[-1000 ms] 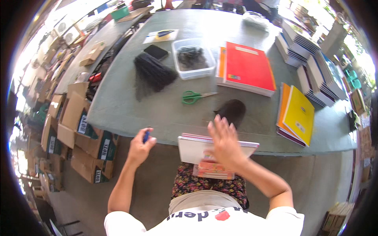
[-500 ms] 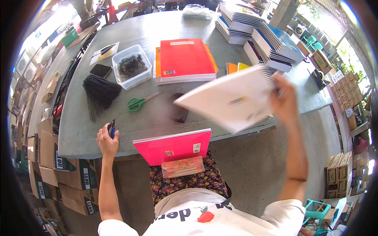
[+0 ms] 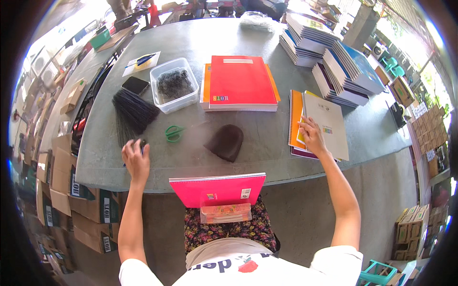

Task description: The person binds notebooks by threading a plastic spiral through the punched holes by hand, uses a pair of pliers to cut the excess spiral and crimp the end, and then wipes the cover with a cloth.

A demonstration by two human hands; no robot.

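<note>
At the near left of the table, my left hand [image 3: 136, 159] is closed around small blue-handled pliers [image 3: 143, 144], which its fingers mostly hide. The black coil bundle [image 3: 133, 112] lies just beyond it. My right hand [image 3: 312, 136] rests with extended fingers on a grey-covered notebook [image 3: 331, 121], the top one of a small pile with an orange notebook [image 3: 295, 112] under it. A pink notebook [image 3: 214, 189] stands tilted on my lap against the table edge, behind a clear-wrapped block [image 3: 225, 213]. Neither hand touches it.
Green scissors [image 3: 174, 133] and a dark rounded pad [image 3: 227, 142] lie mid-table. Beyond are a clear tub [image 3: 191, 101] of black coils, a phone [image 3: 135, 85] and red notebooks [image 3: 243, 83]. Tall notebook stacks [image 3: 353, 69] stand far right. Cartons [image 3: 93, 209] sit at lower left.
My right hand has brought the notebook down onto the pile at the right and loosened its grip. The left hand keeps the pliers near the coil bundle. The view has shifted slightly.
</note>
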